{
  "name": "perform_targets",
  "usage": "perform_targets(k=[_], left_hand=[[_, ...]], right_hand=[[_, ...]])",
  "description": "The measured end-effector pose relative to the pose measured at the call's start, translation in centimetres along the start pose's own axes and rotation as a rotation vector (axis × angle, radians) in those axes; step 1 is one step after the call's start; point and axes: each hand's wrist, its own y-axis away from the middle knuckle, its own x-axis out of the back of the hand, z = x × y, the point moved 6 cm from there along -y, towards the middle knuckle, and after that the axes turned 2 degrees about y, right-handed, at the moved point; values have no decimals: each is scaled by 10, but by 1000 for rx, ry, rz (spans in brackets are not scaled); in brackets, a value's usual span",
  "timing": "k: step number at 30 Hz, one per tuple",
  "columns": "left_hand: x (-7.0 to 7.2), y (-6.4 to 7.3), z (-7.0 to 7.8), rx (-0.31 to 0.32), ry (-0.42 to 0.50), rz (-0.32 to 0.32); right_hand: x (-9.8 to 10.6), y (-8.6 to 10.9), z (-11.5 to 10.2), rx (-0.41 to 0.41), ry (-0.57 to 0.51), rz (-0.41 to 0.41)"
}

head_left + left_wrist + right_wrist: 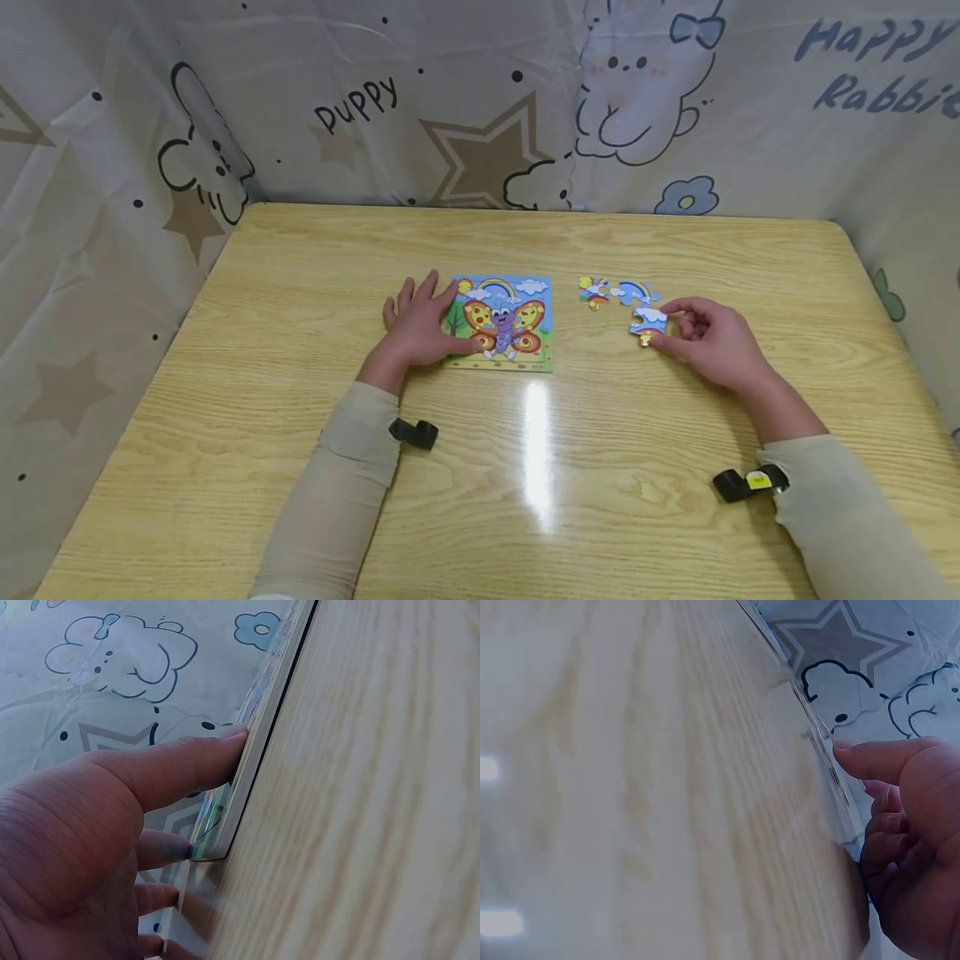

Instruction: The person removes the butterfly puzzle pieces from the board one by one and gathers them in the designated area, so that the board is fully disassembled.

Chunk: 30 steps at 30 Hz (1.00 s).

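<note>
My left hand [420, 325] rests at the left side of a square butterfly puzzle board [534, 321], its thumb over the picture and its forefinger at the upper left edge. In the left wrist view, the thumb and forefinger lie fairly straight against the board [245, 787], the other fingers spread beside it. My right hand [712, 342] pinches a puzzle piece [649, 320] with clouds and a red-orange band between thumb and forefinger. Up against that piece lies a rainbow piece [634, 291], and left of it a sun piece [591, 287].
The wooden table [600, 467] carries the board and the pieces, with a bright light reflection in front of the board. A printed cloth [465, 100] hangs behind and at the sides. Each sleeve bears a small black wrist camera [415, 433].
</note>
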Motion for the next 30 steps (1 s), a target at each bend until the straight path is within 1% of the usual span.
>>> perform_targets(k=[5,14,20,24,30], left_hand=[[0,0,0,5,-1,-2],[1,1,0,5,3,-2],[2,1,1,5,2,-2],[2,1,1,6,3,-5],[1,1,1,6,8,-6]], right_hand=[[9,-3,7,-10,43,8],[25,-10,20,-46,88,39],[32,-19,26,-36,100,51],[34,-24,30,-32,112,45],[35,-30,32,-23,102,22]])
